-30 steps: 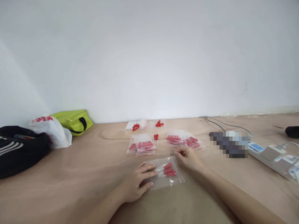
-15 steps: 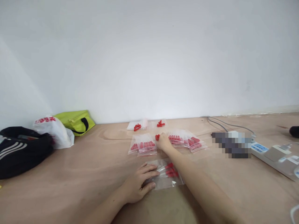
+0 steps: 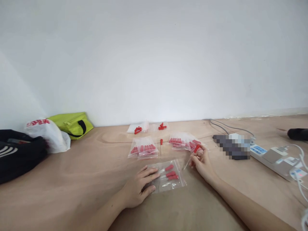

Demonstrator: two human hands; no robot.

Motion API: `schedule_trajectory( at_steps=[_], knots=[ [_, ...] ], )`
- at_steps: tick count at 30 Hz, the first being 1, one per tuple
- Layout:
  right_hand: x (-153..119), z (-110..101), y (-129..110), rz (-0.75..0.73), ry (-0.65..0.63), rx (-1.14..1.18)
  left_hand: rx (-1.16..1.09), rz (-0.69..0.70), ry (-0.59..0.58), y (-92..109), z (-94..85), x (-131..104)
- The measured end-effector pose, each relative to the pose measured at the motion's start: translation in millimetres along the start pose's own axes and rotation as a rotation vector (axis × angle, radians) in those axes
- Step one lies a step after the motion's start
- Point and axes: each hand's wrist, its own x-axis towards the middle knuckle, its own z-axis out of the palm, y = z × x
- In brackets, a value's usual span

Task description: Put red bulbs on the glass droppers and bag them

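My left hand (image 3: 141,186) lies with fingers spread on a clear zip bag (image 3: 166,186); inside the bag are several droppers with red rubber bulbs. Between the fingers of my right hand (image 3: 202,162) is a glass dropper (image 3: 196,149), tilted, its red bulb up and its clear tip pointing down toward the bag's right edge. A single dropper (image 3: 161,142) lies on the table beyond the bag. To its left are overlapping bags of red-bulbed droppers (image 3: 146,148); similar filled bags (image 3: 179,142) lie to its right, partly behind my right hand.
Near the wall lie small red bulbs (image 3: 138,130) and another red heap (image 3: 162,126) on plastic bags. A black bag (image 3: 21,160), white plastic bag (image 3: 51,136) and lime pouch (image 3: 72,123) stand left. A power strip (image 3: 271,160) with cables lies right.
My right hand has come back from the middle row to the right of the zip bag, holding one dropper. A single dropper now shows where that hand was. My left hand stays on the bag.
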Motion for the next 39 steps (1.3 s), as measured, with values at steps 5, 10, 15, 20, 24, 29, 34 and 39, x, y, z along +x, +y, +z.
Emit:
schedule_trajectory(
  at_steps=[5, 10, 15, 20, 24, 29, 34, 39],
  knots=[
    [-7, 7, -5, 0.129, 0.068, 0.146, 0.010, 0.000, -0.007, -1, 0.2, 0],
    [-14, 18, -6, 0.168, 0.036, 0.214, 0.003, 0.016, 0.007, -2, 1.7, -2],
    [-18, 19, -10, 0.181, -0.075, 0.164, 0.000, 0.009, 0.010, -1, 1.3, -1],
    [-16, 15, -11, 0.258, -0.241, 0.037, -0.009, -0.009, 0.002, 2, -0.7, 0],
    [-18, 18, -3, 0.215, -0.345, -0.053, 0.003, -0.007, -0.005, 4, -1.9, -1],
    [-15, 16, 0, 0.153, -0.456, -0.167, -0.003, 0.004, 0.003, 3, -1.5, -1],
    [-11, 14, -5, 0.125, -0.541, -0.235, 0.002, 0.008, 0.003, 1, -0.2, -1],
    [-18, 17, -8, 0.065, -0.528, -0.236, -0.001, 0.017, 0.014, 0, 0.6, -1]
  ],
)
